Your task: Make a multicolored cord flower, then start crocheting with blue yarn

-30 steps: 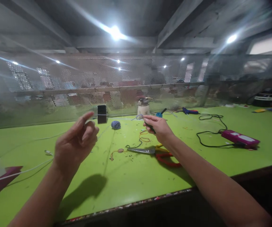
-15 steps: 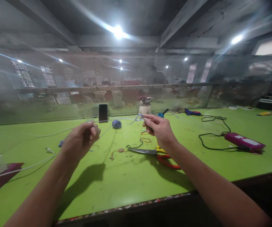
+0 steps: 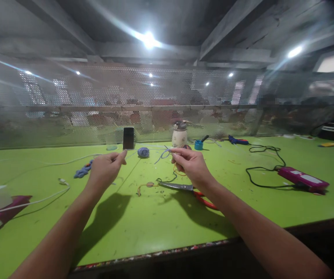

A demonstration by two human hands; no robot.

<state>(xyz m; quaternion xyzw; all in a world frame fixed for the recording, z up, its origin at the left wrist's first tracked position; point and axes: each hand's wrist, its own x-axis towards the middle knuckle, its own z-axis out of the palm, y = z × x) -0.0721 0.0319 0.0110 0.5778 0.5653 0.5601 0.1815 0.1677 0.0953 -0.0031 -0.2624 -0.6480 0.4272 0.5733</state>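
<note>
My right hand (image 3: 192, 166) pinches a thin blue-violet yarn (image 3: 161, 156) between thumb and fingertips; a small loop and a loose end stick out to its left. My left hand (image 3: 109, 167) is closed, thumb on top, with a faint strand of the same yarn at its fingertips. Between and beyond the hands lies a small ball of the yarn (image 3: 143, 152). Below my right hand rest scissors (image 3: 178, 186) with red and yellow handles, partly hidden by my wrist. A knotted blue piece (image 3: 82, 172) lies left of my left hand.
On the green table (image 3: 143, 228) are a phone (image 3: 128, 138) propped upright, a bottle (image 3: 179, 135), a blue pot (image 3: 198, 145), a glue gun (image 3: 238, 140) and a purple power strip (image 3: 303, 179). A white cable (image 3: 50, 201) crosses the left. A perforated screen (image 3: 155, 93) stands behind.
My left hand has moved right and turned, thumb now on top. My right hand has dropped slightly and shifted left, and the yarn loop at its fingertips looks wider.
</note>
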